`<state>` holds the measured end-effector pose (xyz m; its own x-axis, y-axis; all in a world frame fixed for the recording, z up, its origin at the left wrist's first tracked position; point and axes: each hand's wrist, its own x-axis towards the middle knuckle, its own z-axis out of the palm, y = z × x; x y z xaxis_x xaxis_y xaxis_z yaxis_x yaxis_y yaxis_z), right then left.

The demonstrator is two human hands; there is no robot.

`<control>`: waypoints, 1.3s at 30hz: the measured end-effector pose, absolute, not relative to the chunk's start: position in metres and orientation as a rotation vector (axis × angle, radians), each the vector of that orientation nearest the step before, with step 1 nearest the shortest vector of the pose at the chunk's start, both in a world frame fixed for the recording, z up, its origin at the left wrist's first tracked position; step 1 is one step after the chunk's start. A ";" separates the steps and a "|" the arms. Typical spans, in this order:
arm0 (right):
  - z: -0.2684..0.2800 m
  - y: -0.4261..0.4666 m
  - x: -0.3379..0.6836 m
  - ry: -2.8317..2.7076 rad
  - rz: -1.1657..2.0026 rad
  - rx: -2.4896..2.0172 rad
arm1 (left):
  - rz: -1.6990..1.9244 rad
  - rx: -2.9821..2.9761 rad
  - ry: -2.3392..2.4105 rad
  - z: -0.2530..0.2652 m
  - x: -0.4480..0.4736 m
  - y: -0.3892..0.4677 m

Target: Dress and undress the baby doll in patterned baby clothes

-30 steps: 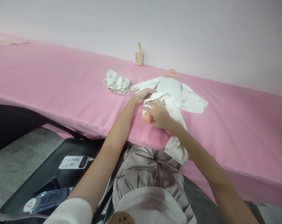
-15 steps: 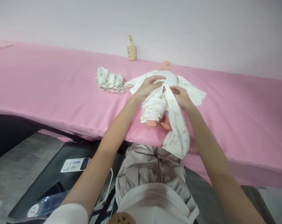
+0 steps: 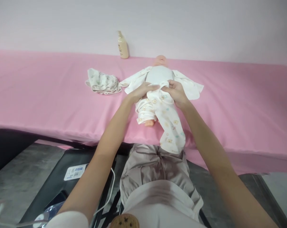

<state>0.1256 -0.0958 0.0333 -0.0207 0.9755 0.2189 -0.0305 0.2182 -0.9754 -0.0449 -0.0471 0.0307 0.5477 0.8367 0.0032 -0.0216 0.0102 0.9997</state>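
Observation:
A baby doll (image 3: 160,73) lies on its back on the pink-covered table, its head towards the wall, in a white long-sleeved top (image 3: 186,84) spread to both sides. Printed baby pants (image 3: 170,122) are bunched around one of its legs, with a foot (image 3: 149,123) poking out. The other pant leg lies loose over the second leg, down to the table's front edge. My left hand (image 3: 143,91) is closed on the waistband at the doll's belly, its fingertips partly hidden by cloth. Opposite it, my right hand (image 3: 177,92) pinches the waistband's right side.
A folded printed cloth (image 3: 103,83) lies left of the doll. Against the wall stands a pump bottle (image 3: 123,47). Below the pink table cover (image 3: 62,104), a black chair (image 3: 53,177) at my left holds a labelled white item (image 3: 75,172), a dark object and a clear bottle (image 3: 54,210).
My hands have drawn the waistband up and flatter between them. The loose pant leg has swung left and now covers the doll's second foot. The view has shifted slightly.

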 end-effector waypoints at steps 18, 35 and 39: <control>0.010 -0.082 0.122 -1.187 1.125 -1.033 | 0.727 1.636 0.776 0.033 -0.040 -0.058; 0.014 -0.090 0.126 -1.128 1.319 -0.947 | 0.703 1.580 0.697 0.031 -0.043 -0.054; 0.014 -0.090 0.123 -1.072 1.164 -1.032 | 0.481 1.692 0.659 0.037 -0.049 -0.058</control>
<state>0.1228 -0.0895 0.0143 0.0786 0.9921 0.0973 -0.1781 0.1100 -0.9778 -0.0491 -0.0584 0.0367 0.7540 0.6560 -0.0337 0.1675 -0.1424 0.9755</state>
